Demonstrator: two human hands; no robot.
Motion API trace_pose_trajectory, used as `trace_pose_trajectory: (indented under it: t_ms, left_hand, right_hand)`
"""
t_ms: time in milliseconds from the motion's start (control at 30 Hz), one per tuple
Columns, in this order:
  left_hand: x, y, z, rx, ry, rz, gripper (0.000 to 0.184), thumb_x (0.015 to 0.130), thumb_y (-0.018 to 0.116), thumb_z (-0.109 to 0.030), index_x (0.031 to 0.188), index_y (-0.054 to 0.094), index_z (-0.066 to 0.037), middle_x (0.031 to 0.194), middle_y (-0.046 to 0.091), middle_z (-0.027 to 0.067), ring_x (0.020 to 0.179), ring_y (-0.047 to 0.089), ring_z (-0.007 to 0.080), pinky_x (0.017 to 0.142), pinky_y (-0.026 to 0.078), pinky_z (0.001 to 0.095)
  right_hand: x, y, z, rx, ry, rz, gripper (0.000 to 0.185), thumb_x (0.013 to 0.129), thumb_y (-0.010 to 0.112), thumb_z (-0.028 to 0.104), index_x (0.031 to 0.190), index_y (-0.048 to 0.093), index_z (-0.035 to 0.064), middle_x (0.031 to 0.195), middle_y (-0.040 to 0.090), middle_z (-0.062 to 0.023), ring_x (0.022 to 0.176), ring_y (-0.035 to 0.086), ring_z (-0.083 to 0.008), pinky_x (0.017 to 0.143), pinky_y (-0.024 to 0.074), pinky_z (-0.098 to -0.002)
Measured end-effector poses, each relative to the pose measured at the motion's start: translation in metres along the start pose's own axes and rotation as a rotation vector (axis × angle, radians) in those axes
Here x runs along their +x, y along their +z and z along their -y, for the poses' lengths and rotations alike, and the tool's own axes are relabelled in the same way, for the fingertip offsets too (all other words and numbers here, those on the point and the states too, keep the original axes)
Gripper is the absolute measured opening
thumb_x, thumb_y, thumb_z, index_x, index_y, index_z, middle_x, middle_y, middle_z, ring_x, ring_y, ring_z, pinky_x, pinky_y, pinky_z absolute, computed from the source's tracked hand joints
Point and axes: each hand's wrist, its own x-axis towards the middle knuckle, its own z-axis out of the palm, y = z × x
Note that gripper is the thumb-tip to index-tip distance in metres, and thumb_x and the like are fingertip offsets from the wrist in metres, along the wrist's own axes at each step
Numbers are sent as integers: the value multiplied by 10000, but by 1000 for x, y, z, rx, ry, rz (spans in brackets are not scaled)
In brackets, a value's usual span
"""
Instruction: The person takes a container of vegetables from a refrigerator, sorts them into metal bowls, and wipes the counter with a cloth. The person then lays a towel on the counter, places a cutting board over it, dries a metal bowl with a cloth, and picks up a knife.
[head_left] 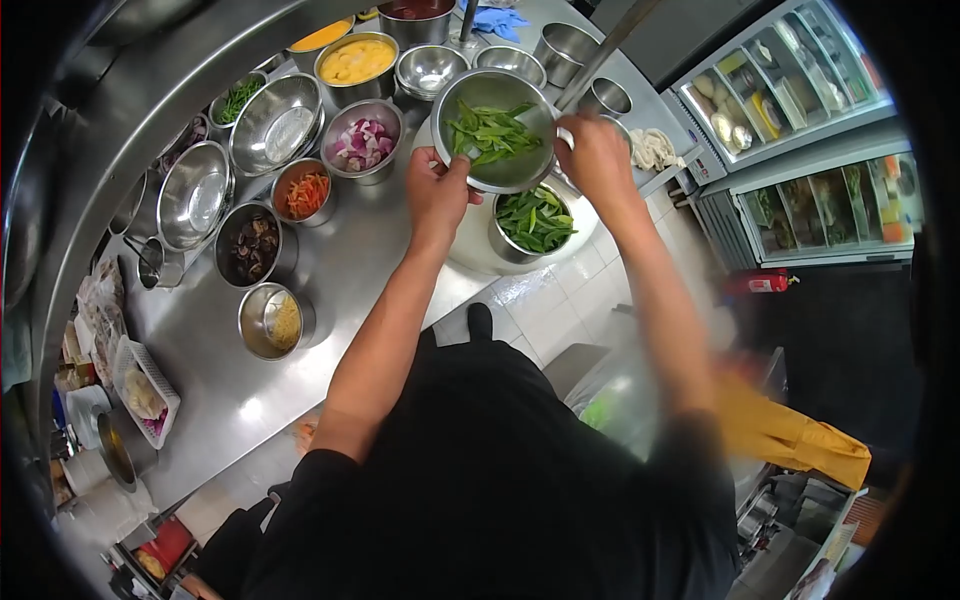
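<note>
A steel bowl [492,180] with sliced green vegetable [488,133] inside is held up above the counter. My left hand [440,190] grips its lower left rim, thumb over the edge. At the bowl's right side is my right hand [597,155], its fingers curled in; what it holds, if anything, is hidden. Just below the bowl, a steel pot [512,250] full of similar green pieces [537,220] stands on a round white board [465,245].
Steel containers hold chopped onion [362,145], carrot strips [307,195], dark pieces [250,250], yellow shreds [284,322] and yellow liquid [357,62]. Empty steel bowls [194,195] stand at left. A slanted pole [610,50] rises behind my right hand. Refrigerators [790,90] are at right.
</note>
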Motion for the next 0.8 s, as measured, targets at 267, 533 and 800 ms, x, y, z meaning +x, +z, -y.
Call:
trace_pose_trajectory:
  t_ms: [267,533,800]
  left_hand:
    - [-9,6,0,-3,4,-33,186,885,565,-63,946,404,7,792,614,162,486,592,160,383,485,258]
    - [-3,-8,5,47,59,-120,193,888,569,-64,955,401,1,765,603,144,480,585,160,386,479,257]
    - [-24,20,-4,72,38,-90,181,887,580,-70,977,432,-15,829,621,156,556,600,172,444,494,271]
  right_hand:
    - [18,10,-30,-128,-321,-356,96,727,629,51,811,668,23,1343,464,-216,1270,393,-423,987,383,-481]
    - [-36,11,-22,224,-208,-186,76,697,680,45,767,678,15,1025,646,-183,956,593,-368,833,486,-415]
    - [21,61,-9,-74,-293,-161,109,708,660,154,699,651,45,744,621,-139,761,607,-337,694,484,-445]
